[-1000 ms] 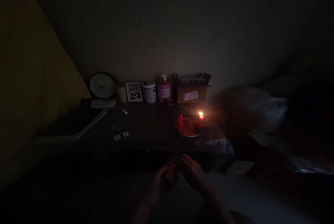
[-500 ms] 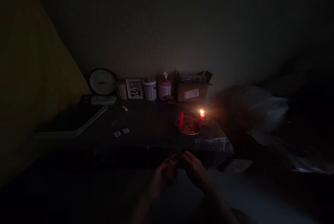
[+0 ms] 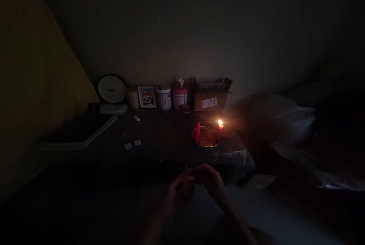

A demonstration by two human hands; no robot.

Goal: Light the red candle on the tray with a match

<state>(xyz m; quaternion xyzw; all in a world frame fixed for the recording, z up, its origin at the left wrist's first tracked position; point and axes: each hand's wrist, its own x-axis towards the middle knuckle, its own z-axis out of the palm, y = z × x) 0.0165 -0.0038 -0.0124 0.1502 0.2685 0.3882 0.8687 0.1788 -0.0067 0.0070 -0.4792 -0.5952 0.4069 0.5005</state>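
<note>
The room is very dark. My left hand [image 3: 179,190] and my right hand [image 3: 210,181] meet below the front edge of the dark table [image 3: 165,138], fingers curled together around something small that I cannot make out. Just beyond them a lit red candle [image 3: 220,128] burns beside a round metal plate [image 3: 206,137]. An unlit red candle [image 3: 197,131] stands on the plate's left side.
Along the wall stand a round clock [image 3: 111,89], a panda picture frame [image 3: 147,97], a white jar [image 3: 163,97], a pink jar [image 3: 180,96] and an open cardboard box [image 3: 211,96]. A white plastic bag [image 3: 288,119] lies at the right; a flat board [image 3: 81,132] lies at the left.
My hands have shifted slightly and stay pressed together; the fingers of the right hand curl more over the left. The view has tipped down a little.
</note>
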